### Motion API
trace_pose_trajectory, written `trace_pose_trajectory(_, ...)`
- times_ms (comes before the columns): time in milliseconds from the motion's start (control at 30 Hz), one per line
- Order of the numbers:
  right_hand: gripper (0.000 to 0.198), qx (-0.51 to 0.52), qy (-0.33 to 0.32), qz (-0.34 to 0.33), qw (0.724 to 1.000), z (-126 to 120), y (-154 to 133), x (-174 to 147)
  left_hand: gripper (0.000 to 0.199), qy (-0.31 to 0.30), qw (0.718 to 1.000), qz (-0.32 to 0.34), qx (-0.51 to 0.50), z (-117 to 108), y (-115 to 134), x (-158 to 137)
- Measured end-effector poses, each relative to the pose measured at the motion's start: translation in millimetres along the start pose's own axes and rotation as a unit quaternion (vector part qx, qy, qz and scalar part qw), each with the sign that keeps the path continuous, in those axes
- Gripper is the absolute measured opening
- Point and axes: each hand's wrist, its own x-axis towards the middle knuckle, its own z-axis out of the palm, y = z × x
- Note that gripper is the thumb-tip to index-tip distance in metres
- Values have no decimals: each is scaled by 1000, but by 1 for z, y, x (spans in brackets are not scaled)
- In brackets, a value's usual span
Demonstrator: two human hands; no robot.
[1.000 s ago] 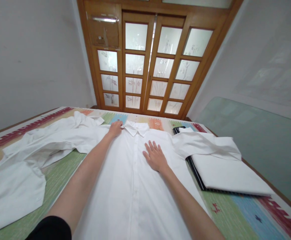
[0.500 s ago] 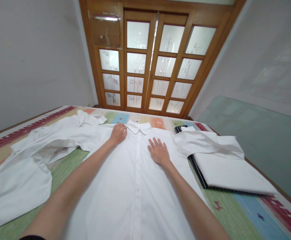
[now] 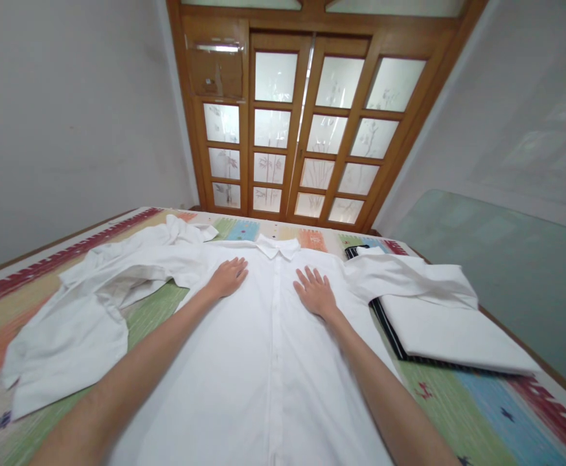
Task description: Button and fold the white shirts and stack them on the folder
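Wooden-framed doors with frosted glass panes stand beyond a multicoloured, patterned cloth. On it, a white, collared fabric shirt lies spread front up, its right-side sleeve overlapping a folded white fabric rectangle atop black striped fabric. The left hand and right hand rest palm down, flat and opened out, on the shirt's chest, below its pointed collar.

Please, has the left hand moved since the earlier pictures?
Yes. Judged against the wooden doors, the left hand has moved toward the camera and now rests on the white shirt, apart from the collar.
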Motion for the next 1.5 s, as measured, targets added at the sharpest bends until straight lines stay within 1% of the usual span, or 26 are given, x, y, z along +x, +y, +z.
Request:
trace_pose_trajectory(67,59,-5,1,-6,1000,0,1,-3,42,18,1000,9,3,-1,0,-7)
trace_pose_trajectory(167,60,-13,6,-18,1000,2,4,-10,34,71,997,38,-5,-3,1,-14)
trace_pose_trajectory(233,61,-19,12,-26,999,3,7,-14,30,95,994,52,-12,-5,3,-17)
trace_pose_trajectory(467,59,-21,33,-43,998,7,11,-24,25,100,992,69,-27,-13,7,-20)
trace_pose_trajectory(633,54,4,61,-55,997,7,12,-26,23,103,991,76,-26,-14,10,-21)
trace_pose_trajectory(700,48,25,81,-94,992,5,10,-28,23,104,991,83,-20,-15,11,-21)
trace_pose_trajectory(767,42,52,99,-149,983,1,4,-31,22,100,990,97,-14,-15,13,-21)
trace_pose_trajectory(833,40,72,110,-192,973,-4,-8,-35,20,92,989,115,-8,-15,14,-21)
trace_pose_trajectory(867,39,74,112,-200,971,-6,-17,-37,20,88,989,122,-6,-16,15,-21)
trace_pose_trajectory(933,39,64,103,-191,974,-10,-36,-39,20,83,989,126,-4,-17,15,-21)
trace_pose_trajectory(1033,41,45,65,-137,987,-16,-62,-37,21,75,992,103,1,-17,18,-22)
trace_pose_trajectory(1133,32,48,41,-82,995,-20,-72,-30,23,58,996,67,18,-19,26,-24)
trace_pose_trajectory(1200,28,53,42,-57,996,-21,-71,-26,23,43,998,46,19,-21,34,-27)
trace_pose_trajectory(1300,28,67,52,-50,995,-21,-63,-22,22,30,999,33,-20,-24,52,-31)
trace_pose_trajectory(1400,27,109,67,-76,989,-19,-54,-20,19,21,997,33,-62,-25,75,-34)
trace_pose_trajectory(1467,24,154,80,-97,980,-15,-48,-19,18,16,997,18,-69,-26,92,-34)
trace_pose_trajectory(1500,23,181,85,-104,974,-13,-45,-19,20,14,998,4,-66,-27,99,-33)
